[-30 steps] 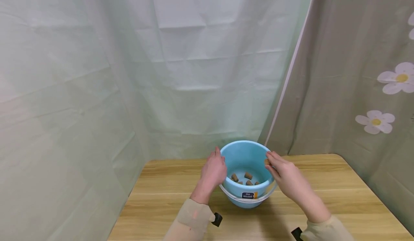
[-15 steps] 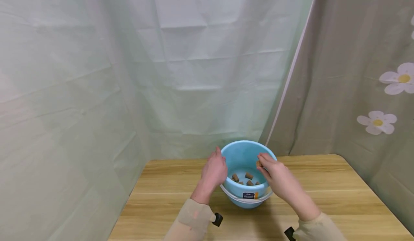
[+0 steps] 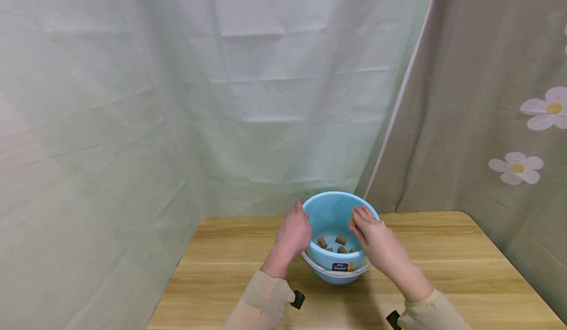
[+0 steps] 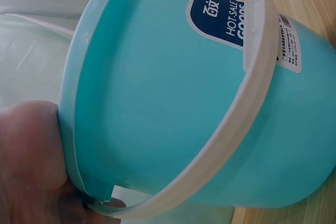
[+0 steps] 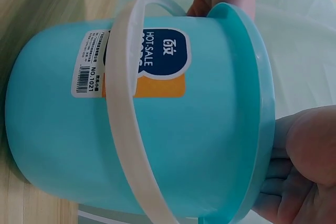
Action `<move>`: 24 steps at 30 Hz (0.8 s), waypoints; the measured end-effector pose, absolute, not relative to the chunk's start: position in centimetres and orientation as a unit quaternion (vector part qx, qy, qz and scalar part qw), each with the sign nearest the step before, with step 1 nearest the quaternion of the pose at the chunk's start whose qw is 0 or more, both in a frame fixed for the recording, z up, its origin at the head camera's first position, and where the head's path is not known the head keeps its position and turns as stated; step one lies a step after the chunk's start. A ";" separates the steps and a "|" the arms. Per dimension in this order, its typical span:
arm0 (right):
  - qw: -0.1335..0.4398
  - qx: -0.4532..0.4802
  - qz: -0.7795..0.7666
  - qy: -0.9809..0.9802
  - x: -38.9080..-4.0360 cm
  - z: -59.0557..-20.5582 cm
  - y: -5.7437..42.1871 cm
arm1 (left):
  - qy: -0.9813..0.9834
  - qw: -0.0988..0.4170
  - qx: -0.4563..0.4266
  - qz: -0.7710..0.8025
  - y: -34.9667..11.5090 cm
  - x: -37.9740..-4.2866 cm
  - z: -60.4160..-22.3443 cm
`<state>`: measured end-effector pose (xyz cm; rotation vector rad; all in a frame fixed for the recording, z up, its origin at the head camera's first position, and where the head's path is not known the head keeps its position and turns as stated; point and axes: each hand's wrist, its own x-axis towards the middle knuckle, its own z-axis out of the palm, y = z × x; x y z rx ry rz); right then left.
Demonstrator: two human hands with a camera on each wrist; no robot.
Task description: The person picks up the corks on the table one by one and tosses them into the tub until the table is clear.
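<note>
A light blue bucket with a white handle stands on the wooden table in the head view. My left hand grips its left rim; in the left wrist view the thumb lies along the rim near the handle's joint. Over the bucket's right side, my right hand pinches a cork between thumb and fingers. The held cork is hidden behind the rim and hand in the right wrist view. Several more corks lie loose on the bucket's floor, some partly covered by its front wall.
The wooden table stretches to both sides of the bucket. Pale green curtains hang behind and to the left. A grey-green curtain with white flowers hangs at the right, close to the table's edge.
My right hand has moved left with the cork, from the bucket's right rim to over its opening, and its fingers have straightened somewhat. The left hand has stayed at the rim.
</note>
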<state>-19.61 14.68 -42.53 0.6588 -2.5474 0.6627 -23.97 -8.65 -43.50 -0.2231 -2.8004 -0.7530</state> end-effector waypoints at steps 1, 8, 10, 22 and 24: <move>0.211 0.238 0.235 -0.918 -19.6 -42.5 14.6 | -0.956 0.117 -0.077 -0.257 -8.6 -24.0 -43.5; 0.202 0.244 0.230 -0.920 -19.5 -42.6 14.3 | -0.956 0.115 -0.075 -0.260 -8.6 -24.0 -43.5; 0.201 0.243 0.234 -0.920 -19.5 -42.5 14.2 | -0.955 0.115 -0.076 -0.261 -8.6 -24.0 -43.5; 0.211 0.248 0.229 -0.917 -19.2 -42.8 14.1 | -0.958 0.109 -0.076 -0.254 -8.5 -23.9 -43.7; 0.211 0.248 0.231 -0.917 -19.1 -42.8 14.2 | -0.958 0.110 -0.076 -0.255 -8.5 -23.9 -43.7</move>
